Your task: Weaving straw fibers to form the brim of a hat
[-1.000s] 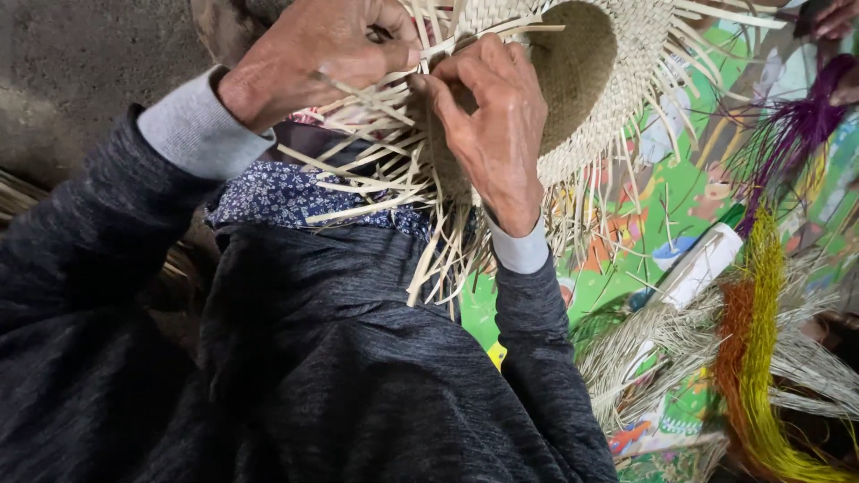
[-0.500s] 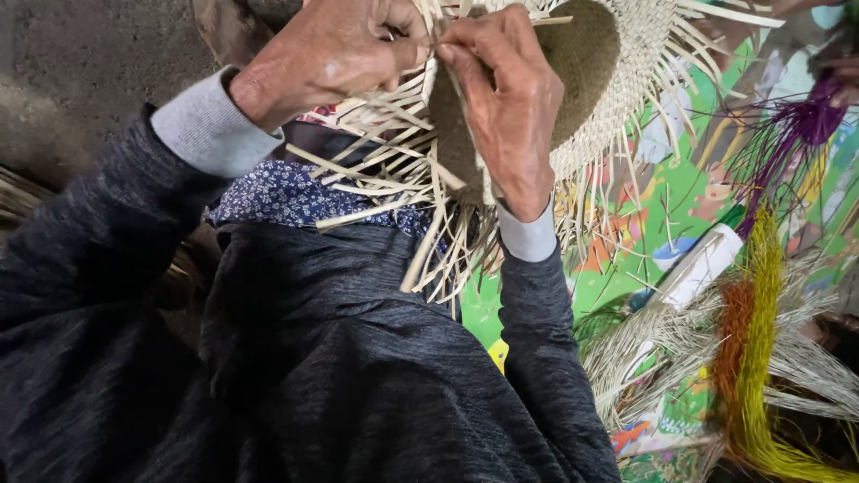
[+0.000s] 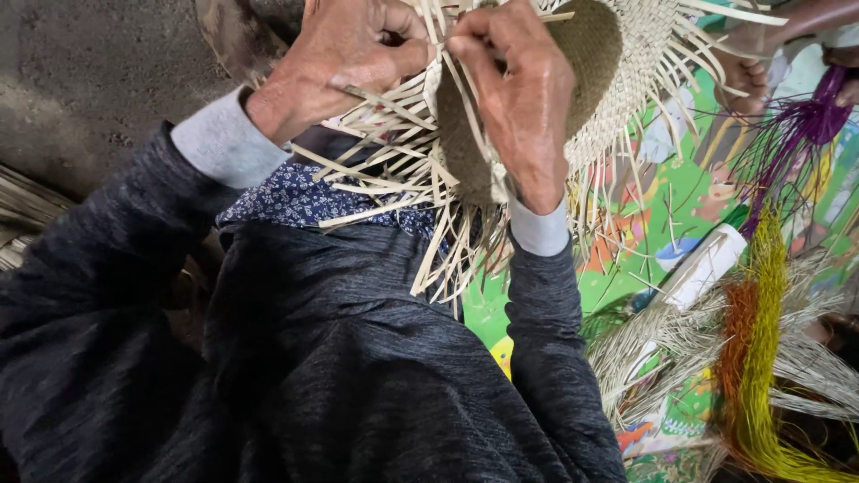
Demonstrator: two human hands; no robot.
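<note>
Concrete floor (image 3: 80,80); bright printed mat (image 3: 689,188) under straw bundles (image 3: 761,358).

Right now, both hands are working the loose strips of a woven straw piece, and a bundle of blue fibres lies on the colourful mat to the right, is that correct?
Not quite: the head view shows the bundle of fibres on the colourful mat is yellow and orange, not blue. The rest holds: the left hand and right hand are both on the loose strips of the woven straw piece.

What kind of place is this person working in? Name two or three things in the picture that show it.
Probably an informal home craft spot on the floor. Both hands plait a half-woven straw piece; dyed fibre bundles lie loose on a colourful patterned mat, beside bare concrete ground.
</note>
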